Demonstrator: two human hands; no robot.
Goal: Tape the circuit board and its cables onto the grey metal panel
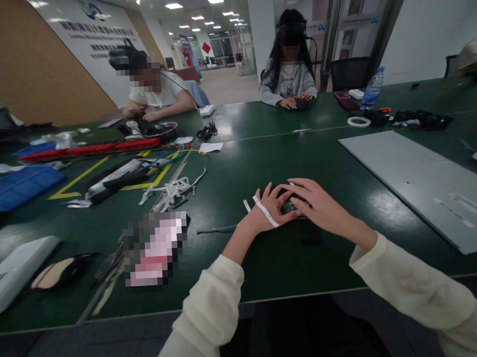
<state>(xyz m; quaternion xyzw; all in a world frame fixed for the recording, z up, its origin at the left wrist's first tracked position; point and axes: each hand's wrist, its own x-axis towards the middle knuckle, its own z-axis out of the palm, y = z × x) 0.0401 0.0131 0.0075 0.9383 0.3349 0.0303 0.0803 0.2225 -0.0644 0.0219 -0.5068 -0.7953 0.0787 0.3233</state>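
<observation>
My left hand (269, 208) lies low over the table with its fingers spread. A narrow white strip (265, 211) crosses the back of it, and a short white piece sticks out beside the wrist. My right hand (323, 203) reaches in from the right, its fingers stretched and its thumb apart, close to the left fingertips. Between the hands is a small dark item with what looks like a circuit board (288, 207), mostly hidden by fingers. A thin dark cable (219, 230) lies left of the left wrist. Whether either hand grips the board is not clear.
A phone (158, 252) and a white box (17, 272) lie at left. Beyond are tangled white strips (175, 191) and a blue basket (21, 187). A grey panel (427, 190) lies at right; a bottle (373, 89) stands behind. Two people sit across the table.
</observation>
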